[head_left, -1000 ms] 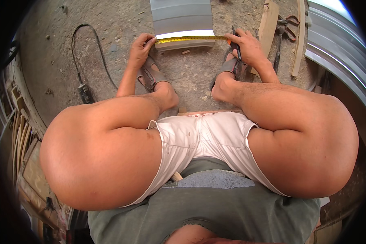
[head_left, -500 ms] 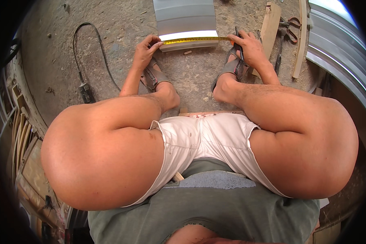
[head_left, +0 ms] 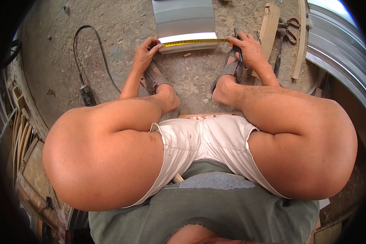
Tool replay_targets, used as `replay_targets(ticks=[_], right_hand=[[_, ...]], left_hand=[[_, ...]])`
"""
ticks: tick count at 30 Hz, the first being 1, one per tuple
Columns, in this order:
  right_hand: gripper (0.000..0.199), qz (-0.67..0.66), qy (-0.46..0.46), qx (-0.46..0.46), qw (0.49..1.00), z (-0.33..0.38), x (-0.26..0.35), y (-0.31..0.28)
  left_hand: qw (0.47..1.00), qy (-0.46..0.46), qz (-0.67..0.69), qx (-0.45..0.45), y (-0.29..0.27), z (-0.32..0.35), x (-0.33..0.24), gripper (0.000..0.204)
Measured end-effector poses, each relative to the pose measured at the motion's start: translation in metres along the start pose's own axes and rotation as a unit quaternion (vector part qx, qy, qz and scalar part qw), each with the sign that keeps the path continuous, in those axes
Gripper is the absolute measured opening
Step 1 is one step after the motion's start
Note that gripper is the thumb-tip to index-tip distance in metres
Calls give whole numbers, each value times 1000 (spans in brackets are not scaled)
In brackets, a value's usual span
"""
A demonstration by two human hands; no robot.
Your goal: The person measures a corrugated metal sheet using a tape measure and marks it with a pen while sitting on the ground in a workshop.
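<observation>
A yellow tape measure [head_left: 195, 41] is stretched across the near end of a grey ribbed metal sheet [head_left: 185, 20] that lies on the ground beyond my feet. My left hand [head_left: 145, 51] pinches the tape's end just past the sheet's left edge. On the other side, my right hand [head_left: 247, 46] grips the tape beyond the sheet's right edge, its fingers closed. A thin dark tool [head_left: 238, 46], whose kind I cannot make out, also sits in the right hand. The tape's case is mostly hidden by that hand.
Right of my right hand lie a wooden board [head_left: 269, 28], a narrow wood strip [head_left: 300, 44], snips with red-edged handles [head_left: 288, 30] and a hammer-like tool [head_left: 279, 55]. More metal sheeting [head_left: 341, 44] stands at far right. A corded power tool [head_left: 86, 94] lies left, its cable looping on the floor.
The tape and both hands keep almost the same place, with the tape still held across the sheet. The view has shifted very slightly.
</observation>
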State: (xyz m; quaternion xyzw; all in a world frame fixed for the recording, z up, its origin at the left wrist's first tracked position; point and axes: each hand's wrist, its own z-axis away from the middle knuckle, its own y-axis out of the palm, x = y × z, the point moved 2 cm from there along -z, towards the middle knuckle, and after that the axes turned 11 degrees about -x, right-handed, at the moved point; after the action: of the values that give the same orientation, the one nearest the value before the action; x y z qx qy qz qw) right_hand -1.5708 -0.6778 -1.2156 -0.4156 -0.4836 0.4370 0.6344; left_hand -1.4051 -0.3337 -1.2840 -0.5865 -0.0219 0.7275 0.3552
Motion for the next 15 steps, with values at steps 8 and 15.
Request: replay_targets(ticks=[8, 15], right_hand=[[59, -14, -18, 3, 1000, -6, 4, 1], [70, -4, -12, 1, 1000, -6, 2, 8]], left_hand=[[999, -16, 32, -21, -6, 12, 10, 18], [999, -15, 50, -12, -6, 10, 16, 18]])
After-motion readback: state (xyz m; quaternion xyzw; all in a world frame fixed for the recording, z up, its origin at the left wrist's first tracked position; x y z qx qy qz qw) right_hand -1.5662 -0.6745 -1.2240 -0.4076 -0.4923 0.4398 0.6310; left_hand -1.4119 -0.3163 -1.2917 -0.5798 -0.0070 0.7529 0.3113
